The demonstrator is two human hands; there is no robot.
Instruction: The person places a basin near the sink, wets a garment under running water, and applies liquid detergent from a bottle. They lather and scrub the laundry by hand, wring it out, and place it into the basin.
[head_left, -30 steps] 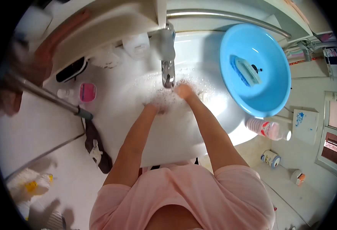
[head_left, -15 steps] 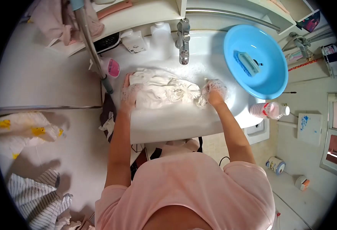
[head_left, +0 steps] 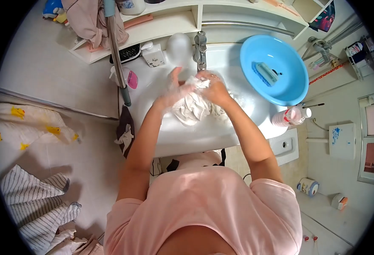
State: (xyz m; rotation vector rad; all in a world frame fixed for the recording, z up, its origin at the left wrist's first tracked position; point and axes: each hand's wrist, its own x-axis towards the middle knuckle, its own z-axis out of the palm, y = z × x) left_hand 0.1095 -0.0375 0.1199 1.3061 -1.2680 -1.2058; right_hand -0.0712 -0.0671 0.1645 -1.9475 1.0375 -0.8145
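Right hand (head_left: 214,90) gripped white cloth (head_left: 193,109) over sink (head_left: 182,142); left hand (head_left: 173,93) spread against it; blue basin (head_left: 290,76) sat right of both, shelf (head_left: 172,22) beyond.

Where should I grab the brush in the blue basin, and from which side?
Best by the brush's pale back, probably from above and the image's right: its blue bristles face left, and the basin's open top leaves room over it. The right hand, nearer the basin, is at the white cloth.
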